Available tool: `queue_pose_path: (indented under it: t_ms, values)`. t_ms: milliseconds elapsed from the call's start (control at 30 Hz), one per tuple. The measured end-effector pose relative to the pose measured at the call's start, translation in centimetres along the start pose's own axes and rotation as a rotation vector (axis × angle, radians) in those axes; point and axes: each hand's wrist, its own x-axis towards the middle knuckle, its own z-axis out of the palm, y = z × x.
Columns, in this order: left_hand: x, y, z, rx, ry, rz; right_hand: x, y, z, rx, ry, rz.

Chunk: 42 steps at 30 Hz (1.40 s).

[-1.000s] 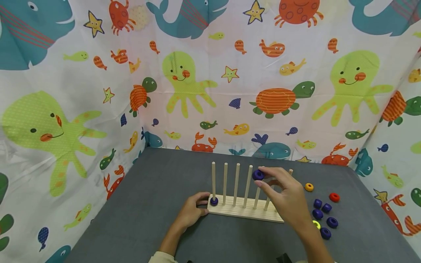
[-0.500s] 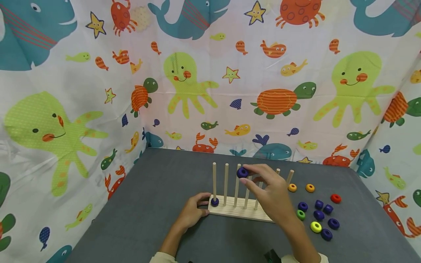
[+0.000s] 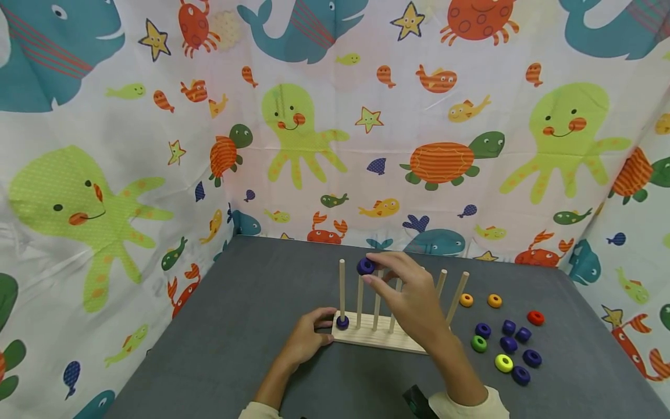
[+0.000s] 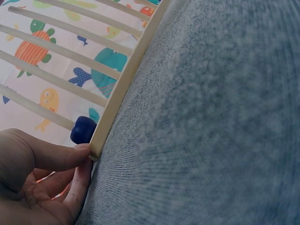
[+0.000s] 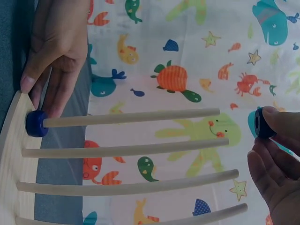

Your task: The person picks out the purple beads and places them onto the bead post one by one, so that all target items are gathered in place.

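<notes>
Near side first. Pale sleeves (image 3: 468, 404) come in at the near edge of the grey table (image 3: 183, 361). Left hand (image 3: 305, 337) grips the left end of the wooden base (image 3: 374, 340), thumb at its near corner, fingers round the end. Base runs left to right; its right part is hidden behind the right forearm. One purple ring (image 3: 342, 323) sits down on it, threaded on the leftmost peg (image 3: 342, 291), left hand nearer to that one.

Right hand (image 3: 413, 297) has the held ring (image 3: 366, 266) pinched between thumb and fingertips, up around peg-tip height. Key relation: held ring vs first two pegs. Head view puts it over the tip of the second peg (image 3: 359, 302). Right wrist view puts it apart from every tip, out past the peg ends, between the lines of pegs one and two. Can't call the exact alignment. Hole looks turned toward the tips there, so its axis is roughly along the upright pegs, some tilt likely.

Off the base toward the table's right edge, near to far: yellow ring (image 3: 504, 364), green ring (image 3: 478, 343), loose purple pieces (image 3: 532, 358) around them, red ring (image 3: 535, 318), two orange rings (image 3: 494, 301). Sea-animal curtain (image 3: 356, 151) behind the far edge.
</notes>
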Motion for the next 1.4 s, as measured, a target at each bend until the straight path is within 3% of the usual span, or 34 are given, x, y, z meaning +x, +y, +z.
queue_pose_path:
  t_ms: [400, 567, 933, 1400]
  values:
    - [-0.1, -0.1, -0.1, -0.013, -0.013, 0.015, 1.3, -0.1, 1.5, -0.097, -0.044, -0.012]
    - [-0.1, -0.2, -0.2, -0.025, -0.018, 0.010, 1.6, 0.0, 2.1, -0.109, -0.103, 0.027]
    - [-0.1, -0.4, -0.2, -0.004, -0.016, -0.007, 2.5, -0.2, 3.2, -0.085, -0.152, 0.060]
    - [0.0, -0.2, -0.1, -0.036, -0.019, 0.025, 2.8, 0.1, 3.2, -0.087, -0.182, 0.081]
